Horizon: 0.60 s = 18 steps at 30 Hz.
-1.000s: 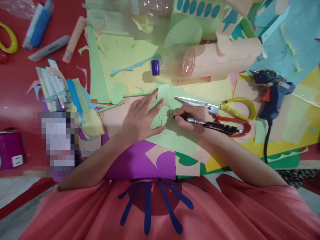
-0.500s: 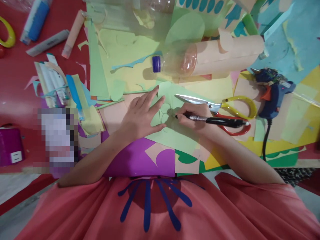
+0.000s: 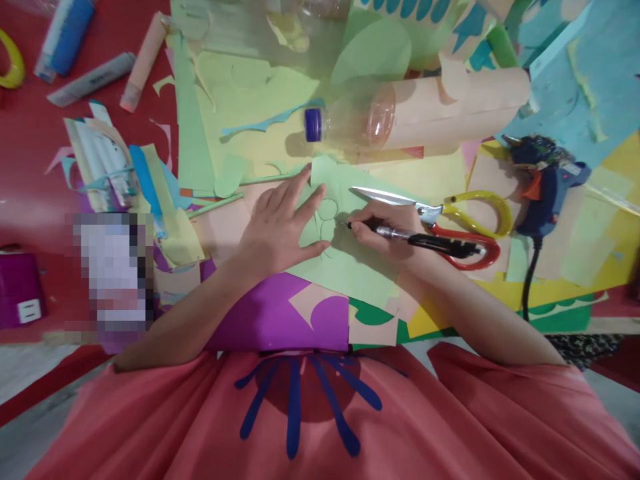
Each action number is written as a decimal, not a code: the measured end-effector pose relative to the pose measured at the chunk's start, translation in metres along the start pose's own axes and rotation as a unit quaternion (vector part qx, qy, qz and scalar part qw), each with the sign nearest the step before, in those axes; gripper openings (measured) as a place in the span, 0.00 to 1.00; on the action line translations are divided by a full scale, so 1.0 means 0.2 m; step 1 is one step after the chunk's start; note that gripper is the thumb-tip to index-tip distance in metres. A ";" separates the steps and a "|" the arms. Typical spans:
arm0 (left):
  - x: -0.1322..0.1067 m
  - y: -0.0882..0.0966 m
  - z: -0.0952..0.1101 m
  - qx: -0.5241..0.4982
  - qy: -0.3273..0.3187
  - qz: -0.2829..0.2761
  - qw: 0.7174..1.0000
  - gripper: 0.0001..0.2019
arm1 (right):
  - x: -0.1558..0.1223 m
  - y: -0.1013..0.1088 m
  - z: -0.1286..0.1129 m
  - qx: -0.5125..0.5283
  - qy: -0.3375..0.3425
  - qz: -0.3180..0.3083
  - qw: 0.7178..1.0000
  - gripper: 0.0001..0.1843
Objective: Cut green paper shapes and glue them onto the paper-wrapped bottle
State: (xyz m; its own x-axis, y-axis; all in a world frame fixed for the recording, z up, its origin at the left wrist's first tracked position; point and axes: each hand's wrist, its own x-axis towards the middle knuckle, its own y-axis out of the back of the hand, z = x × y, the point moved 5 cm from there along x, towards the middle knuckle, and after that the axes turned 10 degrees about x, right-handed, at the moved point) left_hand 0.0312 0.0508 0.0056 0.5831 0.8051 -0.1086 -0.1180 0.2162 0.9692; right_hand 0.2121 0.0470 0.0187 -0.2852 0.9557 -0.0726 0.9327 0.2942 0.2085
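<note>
My left hand (image 3: pixel 277 227) lies flat with fingers spread on a light green sheet of paper (image 3: pixel 350 267), pinning it to the table. My right hand (image 3: pixel 387 230) is closed round a black pen (image 3: pixel 420 240). The pen's tip touches the green sheet beside a small drawn outline of rounded loops (image 3: pixel 325 223), which lies between my two hands.
Scissors (image 3: pixel 440 217) with yellow and red handles lie just behind my right hand. A blue glue gun (image 3: pixel 543 183) sits at right, its cord running toward me. A clear bottle (image 3: pixel 350 123) with a purple cap, a peach paper roll (image 3: pixel 465 110), markers (image 3: pixel 93 77) and coloured paper scraps cover the red table (image 3: pixel 30 173).
The pen tip has moved slightly along the drawn outline on the green sheet. My left hand stays flat on the paper.
</note>
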 end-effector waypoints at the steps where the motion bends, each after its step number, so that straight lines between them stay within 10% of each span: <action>1: 0.00 0.00 0.00 -0.002 0.000 0.003 1.000 0.38 | 0.00 0.00 0.00 0.000 -0.001 -0.002 1.000 0.06; 18: 0.00 -0.01 0.00 -0.004 -0.003 0.006 1.000 0.39 | 0.00 0.00 0.01 0.012 0.003 -0.014 1.000 0.07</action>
State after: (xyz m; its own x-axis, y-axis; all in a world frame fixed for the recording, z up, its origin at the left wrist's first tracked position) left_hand 0.0311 0.0511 0.0045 0.5872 0.8037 -0.0961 -0.1316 0.2119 0.9684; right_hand 0.2119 0.0476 0.0166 -0.3125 0.9472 -0.0715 0.9293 0.3205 0.1834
